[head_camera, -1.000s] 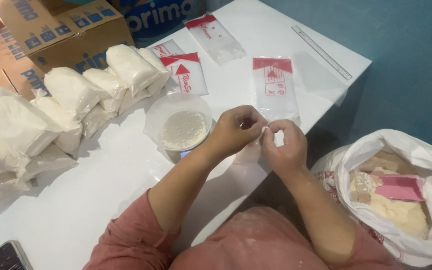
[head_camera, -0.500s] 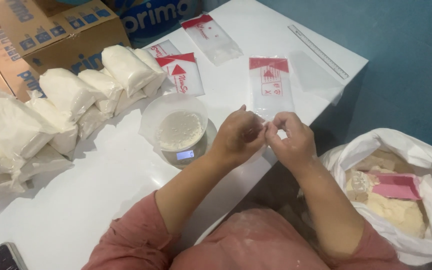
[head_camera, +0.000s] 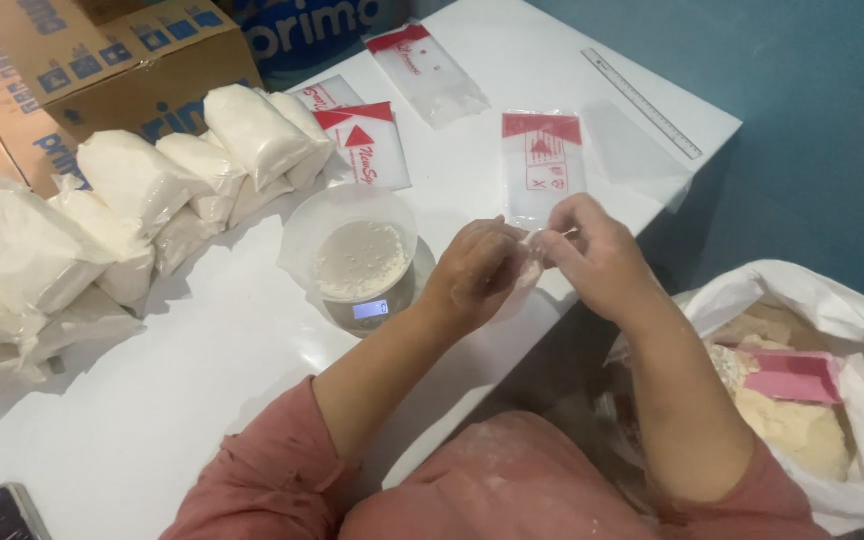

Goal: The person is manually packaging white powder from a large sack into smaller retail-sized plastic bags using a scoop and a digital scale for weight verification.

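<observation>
— What's different from a moment ago?

— Little on the white counter (head_camera: 202, 340) itself. The person's hands have drifted a touch farther over it, toward the flat clear plastic bag with the red printed top (head_camera: 542, 165), and they are still pressed together at the counter's near edge. I'd judge the fiddly part with the small bag is still in hand.

— What have the hands got?

— The left hand (head_camera: 477, 270) and the right hand (head_camera: 592, 255) meet fingertip to fingertip, both grips pinched nearly closed on a small clear plastic bag (head_camera: 527, 275) between them. It hangs just off the counter, mostly hidden by the fingers, so I cannot tell what is in it.

— And around them?

— Just left of the left hand, a round clear plastic tub of white powder (head_camera: 357, 255) sits on a small digital scale (head_camera: 372, 308). Beyond it lie a row of filled white powder bags (head_camera: 142, 180) and brown cardboard boxes (head_camera: 102, 60). More red-topped empty bags (head_camera: 367, 140) lie flat, a clear ruler (head_camera: 642, 103) at the far edge. To the person's right stands a big open white sack of pale powder (head_camera: 802, 400), a pink scoop-like piece (head_camera: 792, 375) resting in it.
</observation>
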